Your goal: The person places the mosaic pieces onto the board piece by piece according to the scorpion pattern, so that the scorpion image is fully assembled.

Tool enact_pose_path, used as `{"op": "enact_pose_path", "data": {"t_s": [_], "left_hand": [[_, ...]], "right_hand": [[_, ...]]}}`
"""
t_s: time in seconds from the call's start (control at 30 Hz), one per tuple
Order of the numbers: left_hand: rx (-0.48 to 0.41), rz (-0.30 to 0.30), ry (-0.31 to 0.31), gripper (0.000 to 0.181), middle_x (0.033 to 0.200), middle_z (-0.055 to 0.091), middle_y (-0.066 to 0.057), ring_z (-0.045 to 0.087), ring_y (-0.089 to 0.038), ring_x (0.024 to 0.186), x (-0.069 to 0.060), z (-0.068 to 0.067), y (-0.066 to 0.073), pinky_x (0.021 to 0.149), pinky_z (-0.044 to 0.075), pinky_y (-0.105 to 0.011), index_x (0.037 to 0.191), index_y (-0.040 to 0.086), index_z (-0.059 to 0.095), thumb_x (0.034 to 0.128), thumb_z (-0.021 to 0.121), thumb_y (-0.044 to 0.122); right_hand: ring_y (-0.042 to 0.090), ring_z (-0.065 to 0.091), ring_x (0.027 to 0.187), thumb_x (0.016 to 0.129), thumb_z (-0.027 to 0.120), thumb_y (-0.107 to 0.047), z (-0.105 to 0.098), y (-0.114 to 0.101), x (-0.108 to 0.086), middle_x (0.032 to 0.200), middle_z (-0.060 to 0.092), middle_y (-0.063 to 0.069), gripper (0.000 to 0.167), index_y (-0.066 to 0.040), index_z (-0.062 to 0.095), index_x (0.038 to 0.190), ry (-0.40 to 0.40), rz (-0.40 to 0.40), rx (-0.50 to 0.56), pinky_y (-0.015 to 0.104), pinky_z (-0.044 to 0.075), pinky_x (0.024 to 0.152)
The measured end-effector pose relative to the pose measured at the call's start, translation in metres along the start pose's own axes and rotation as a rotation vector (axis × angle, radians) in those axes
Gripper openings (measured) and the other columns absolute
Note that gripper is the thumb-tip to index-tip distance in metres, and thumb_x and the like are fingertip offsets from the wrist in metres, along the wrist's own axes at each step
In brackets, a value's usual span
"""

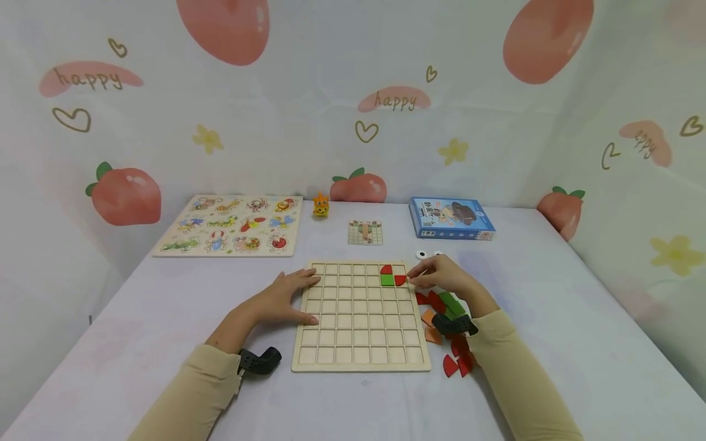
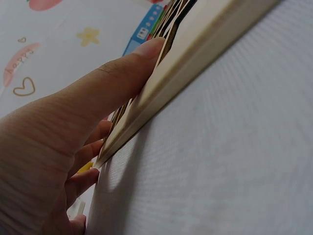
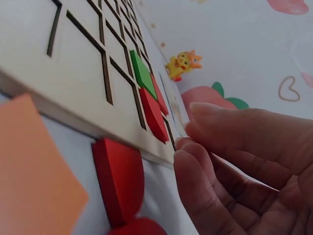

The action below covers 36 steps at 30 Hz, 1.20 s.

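A wooden grid board (image 1: pixel 344 337) lies flat on the table. My left hand (image 1: pixel 281 300) rests on its left edge, fingers spread; in the left wrist view the thumb (image 2: pixel 117 81) lies over the rim. Near the board's upper right corner is my right hand (image 1: pixel 449 278), thumb and fingertips close together, with nothing visible between them in the right wrist view. Beside these fingertips, a green square (image 3: pixel 143 76) and a red quarter-round piece (image 3: pixel 154 115) sit in the grid. Another red quarter-round piece (image 1: pixel 386 269) fills a cell above the green square.
Loose red pieces (image 1: pixel 450 365), green pieces (image 1: pixel 452 304) and orange pieces (image 1: pixel 432 335) lie right of the board, partly under my right wrist. Behind stand a small pattern card (image 1: pixel 365 233), a blue box (image 1: pixel 452 219), an orange figurine (image 1: pixel 320 205) and an insect puzzle board (image 1: pixel 228 226).
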<state>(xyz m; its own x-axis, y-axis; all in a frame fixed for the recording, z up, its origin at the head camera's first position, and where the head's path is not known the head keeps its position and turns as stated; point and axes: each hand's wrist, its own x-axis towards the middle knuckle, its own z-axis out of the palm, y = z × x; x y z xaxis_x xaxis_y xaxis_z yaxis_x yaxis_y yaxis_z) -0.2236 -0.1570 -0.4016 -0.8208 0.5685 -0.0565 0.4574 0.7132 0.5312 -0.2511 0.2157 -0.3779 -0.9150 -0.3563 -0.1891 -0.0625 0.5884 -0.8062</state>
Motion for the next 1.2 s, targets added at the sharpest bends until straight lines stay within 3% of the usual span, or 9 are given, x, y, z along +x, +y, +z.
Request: {"op": "enact_pose_path", "data": {"t_s": [0.17, 0.4, 0.63, 1.2], "left_hand": [[0.006, 0.001, 0.000, 0.094, 0.155, 0.023, -0.008, 0.016, -0.031, 0.144, 0.001, 0.001, -0.001, 0.114, 0.002, -0.059, 0.143, 0.013, 0.038, 0.0687, 0.074, 0.057], [-0.004, 0.009, 0.006, 0.093, 0.155, 0.024, -0.008, 0.016, -0.031, 0.144, 0.000, 0.001, -0.002, 0.114, 0.002, -0.060, 0.143, 0.013, 0.038, 0.0688, 0.073, 0.058], [-0.005, 0.013, 0.011, 0.093, 0.154, 0.024, -0.008, 0.017, -0.031, 0.144, -0.001, 0.001, -0.002, 0.114, 0.002, -0.060, 0.143, 0.013, 0.039, 0.0689, 0.074, 0.057], [-0.005, 0.019, 0.014, 0.093, 0.154, 0.024, -0.007, 0.017, -0.031, 0.144, -0.001, 0.002, -0.003, 0.114, 0.002, -0.060, 0.143, 0.013, 0.039, 0.0691, 0.073, 0.057]], "right_hand": [[0.011, 0.060, 0.072, 0.085, 0.067, -0.017, -0.007, 0.009, -0.008, 0.089, 0.069, 0.007, 0.029, 0.003, 0.068, 0.105, -0.027, 0.020, 0.007, 0.026, 0.055, 0.072], [0.012, 0.057, 0.078, 0.083, 0.070, -0.017, -0.016, 0.018, -0.015, 0.097, 0.069, 0.010, 0.028, 0.001, 0.068, 0.104, -0.065, 0.026, -0.090, 0.024, 0.049, 0.077], [0.015, 0.052, 0.071, 0.080, 0.071, -0.010, -0.019, 0.025, -0.016, 0.077, 0.063, 0.002, 0.027, 0.004, 0.067, 0.103, -0.130, 0.005, -0.094, 0.022, 0.048, 0.068], [0.014, 0.051, 0.070, 0.075, 0.074, -0.004, -0.017, 0.020, -0.019, 0.079, 0.058, 0.007, 0.027, 0.007, 0.062, 0.097, -0.181, -0.048, -0.113, 0.019, 0.047, 0.062]]}}
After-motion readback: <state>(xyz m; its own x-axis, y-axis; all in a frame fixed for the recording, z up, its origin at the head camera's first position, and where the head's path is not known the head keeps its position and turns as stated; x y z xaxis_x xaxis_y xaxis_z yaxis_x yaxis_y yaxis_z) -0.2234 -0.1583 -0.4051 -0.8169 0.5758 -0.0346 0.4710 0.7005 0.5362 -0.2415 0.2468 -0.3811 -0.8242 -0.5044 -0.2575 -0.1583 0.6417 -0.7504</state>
